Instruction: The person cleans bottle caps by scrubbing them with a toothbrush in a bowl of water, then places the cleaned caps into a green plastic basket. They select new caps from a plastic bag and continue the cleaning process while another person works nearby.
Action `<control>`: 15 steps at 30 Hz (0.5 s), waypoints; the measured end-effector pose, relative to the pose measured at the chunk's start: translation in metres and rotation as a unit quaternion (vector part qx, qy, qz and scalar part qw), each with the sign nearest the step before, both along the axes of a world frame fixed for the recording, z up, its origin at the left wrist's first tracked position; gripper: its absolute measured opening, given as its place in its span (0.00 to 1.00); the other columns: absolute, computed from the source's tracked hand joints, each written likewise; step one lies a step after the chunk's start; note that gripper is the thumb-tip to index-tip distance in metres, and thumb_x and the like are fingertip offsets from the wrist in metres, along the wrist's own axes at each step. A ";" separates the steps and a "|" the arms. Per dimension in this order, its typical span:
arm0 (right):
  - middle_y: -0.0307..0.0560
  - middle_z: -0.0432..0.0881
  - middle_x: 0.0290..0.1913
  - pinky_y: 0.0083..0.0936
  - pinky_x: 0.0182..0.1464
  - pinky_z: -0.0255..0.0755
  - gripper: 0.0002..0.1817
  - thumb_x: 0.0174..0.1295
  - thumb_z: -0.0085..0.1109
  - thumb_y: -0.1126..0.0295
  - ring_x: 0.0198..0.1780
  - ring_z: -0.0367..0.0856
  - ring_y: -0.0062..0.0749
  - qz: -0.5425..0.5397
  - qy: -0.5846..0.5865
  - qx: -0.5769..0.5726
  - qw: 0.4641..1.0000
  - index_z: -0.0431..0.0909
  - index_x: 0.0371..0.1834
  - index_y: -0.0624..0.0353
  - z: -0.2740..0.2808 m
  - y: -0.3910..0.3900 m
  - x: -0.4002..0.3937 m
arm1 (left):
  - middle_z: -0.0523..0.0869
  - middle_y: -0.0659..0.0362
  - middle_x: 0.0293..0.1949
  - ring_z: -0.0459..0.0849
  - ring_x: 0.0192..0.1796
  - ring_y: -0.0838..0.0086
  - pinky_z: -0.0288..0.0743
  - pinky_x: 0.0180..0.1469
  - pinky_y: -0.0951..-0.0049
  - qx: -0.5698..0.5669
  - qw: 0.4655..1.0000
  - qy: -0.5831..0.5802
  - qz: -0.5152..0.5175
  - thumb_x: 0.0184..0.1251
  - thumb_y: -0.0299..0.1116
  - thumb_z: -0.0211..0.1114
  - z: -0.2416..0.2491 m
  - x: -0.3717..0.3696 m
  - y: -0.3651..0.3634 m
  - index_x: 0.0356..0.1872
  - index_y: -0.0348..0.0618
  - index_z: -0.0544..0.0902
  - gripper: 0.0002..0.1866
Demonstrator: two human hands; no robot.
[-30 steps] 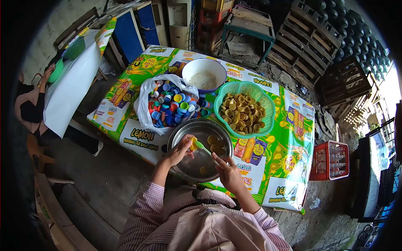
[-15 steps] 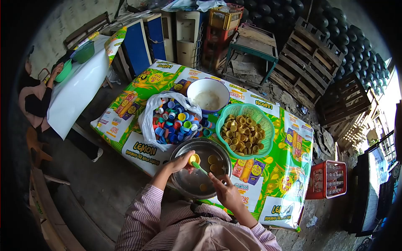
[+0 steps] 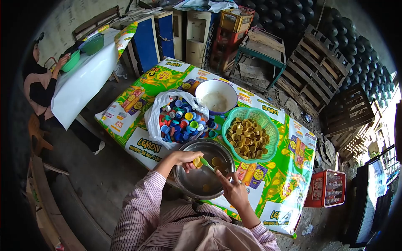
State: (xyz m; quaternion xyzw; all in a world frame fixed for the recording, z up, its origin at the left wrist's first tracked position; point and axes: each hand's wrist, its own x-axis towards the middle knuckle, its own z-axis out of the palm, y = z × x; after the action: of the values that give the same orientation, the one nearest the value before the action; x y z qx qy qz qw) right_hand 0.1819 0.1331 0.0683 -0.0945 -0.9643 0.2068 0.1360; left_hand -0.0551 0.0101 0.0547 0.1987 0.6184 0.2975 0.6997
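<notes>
Over a steel basin (image 3: 193, 184) my left hand (image 3: 183, 160) is closed around a yellow bottle cap (image 3: 197, 163), its open side turned up. My right hand (image 3: 233, 189) grips a slim tool with a light green handle (image 3: 207, 164). The tool's tip touches or reaches into the cap; its working end is too small to make out. A few yellow caps (image 3: 216, 161) lie in the basin. To the right, a pale green plastic basket (image 3: 273, 142) holds many similar yellow caps. Behind the basin sits a white plastic bag (image 3: 155, 121) full of mixed coloured caps (image 3: 180, 125).
A white enamel basin (image 3: 215, 100) stands at the table's back. Printed sheeting covers the table (image 3: 144, 142). At the left, another person (image 3: 42, 92) handles a green bowl (image 3: 72, 61) at a second table. A red crate (image 3: 324, 188) and wooden pallets (image 3: 312, 69) stand right.
The view has shifted slightly, so the table sits a little further right and lower. Both hands keep their hold on the cap and the tool, which have turned slightly.
</notes>
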 end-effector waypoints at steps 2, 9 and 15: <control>0.43 0.72 0.37 0.32 0.18 0.72 0.28 0.57 0.53 0.74 0.19 0.76 0.37 0.054 -0.018 0.031 0.998 0.68 0.61 0.36 -0.001 -0.004 0.002 | 0.57 0.73 0.12 0.55 0.14 0.84 0.69 0.23 0.75 -0.008 0.999 -0.021 -0.049 0.67 0.58 0.30 0.007 -0.002 0.001 0.30 0.40 0.74 0.32; 0.43 0.72 0.37 0.32 0.18 0.72 0.28 0.57 0.54 0.74 0.19 0.75 0.36 0.038 -0.015 0.047 0.998 0.68 0.62 0.36 -0.003 -0.001 0.001 | 0.56 0.73 0.12 0.54 0.12 0.85 0.67 0.22 0.78 -0.044 0.995 0.001 -0.089 0.67 0.59 0.32 0.007 0.000 0.006 0.29 0.42 0.74 0.31; 0.44 0.72 0.38 0.32 0.19 0.72 0.30 0.54 0.54 0.77 0.21 0.76 0.35 0.018 0.026 0.008 0.999 0.68 0.62 0.39 -0.001 -0.001 0.005 | 0.56 0.73 0.12 0.54 0.13 0.85 0.62 0.20 0.79 0.039 0.986 -0.147 -0.062 0.68 0.59 0.32 -0.002 0.005 -0.007 0.29 0.40 0.73 0.31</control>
State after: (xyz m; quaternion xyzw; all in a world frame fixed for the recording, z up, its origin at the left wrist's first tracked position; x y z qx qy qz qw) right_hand 0.1866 0.1317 0.0675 -0.0710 -0.9637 0.2033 0.1577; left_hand -0.0501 0.0030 0.0528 0.2178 0.4830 0.3038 0.7918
